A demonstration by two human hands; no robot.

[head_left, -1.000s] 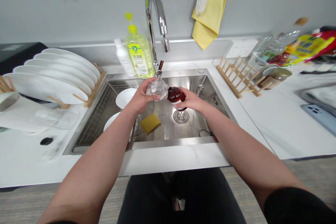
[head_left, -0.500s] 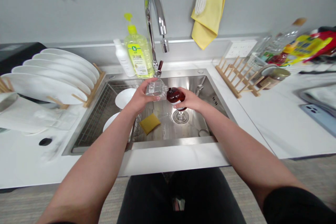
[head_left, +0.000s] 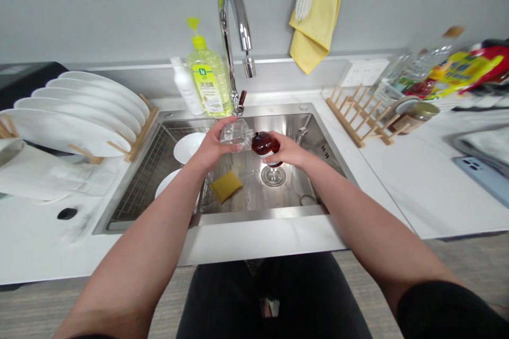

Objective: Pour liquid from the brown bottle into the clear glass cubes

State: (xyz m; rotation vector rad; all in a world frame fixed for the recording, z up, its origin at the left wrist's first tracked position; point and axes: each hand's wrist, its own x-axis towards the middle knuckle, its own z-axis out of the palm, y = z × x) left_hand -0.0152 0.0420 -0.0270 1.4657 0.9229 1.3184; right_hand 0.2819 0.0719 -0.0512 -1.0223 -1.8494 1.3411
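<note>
Over the sink [head_left: 254, 218], my left hand [head_left: 211, 149] grips a clear, square-sided container [head_left: 235, 135] that looks like a plastic or glass bottle. My right hand [head_left: 287, 149] is wrapped round a dark red-brown bottle [head_left: 264, 143] with a white label, tilted toward the container. The bottle's neck meets or nearly meets the container's open end; whether they touch I cannot tell. Beneath them are the round drain [head_left: 273, 175] and a yellow sponge [head_left: 226, 186] on the sink floor. To the left, white plates or bowls [head_left: 187, 148] rest in a wire basket [head_left: 137, 180].
A chrome faucet [head_left: 234, 16] rises behind the hands, beside a dish soap bottle [head_left: 209, 79] and a white bottle [head_left: 186, 87]. Plates [head_left: 79, 122] stand racked at left. A wooden rack [head_left: 361, 116], jar [head_left: 417, 115] and phone [head_left: 481, 172] are at right. A yellow cloth [head_left: 318, 21] hangs above.
Both hands keep the same hold on the container and the red-brown bottle. The whole view has shifted very slightly; nothing else has visibly moved.
</note>
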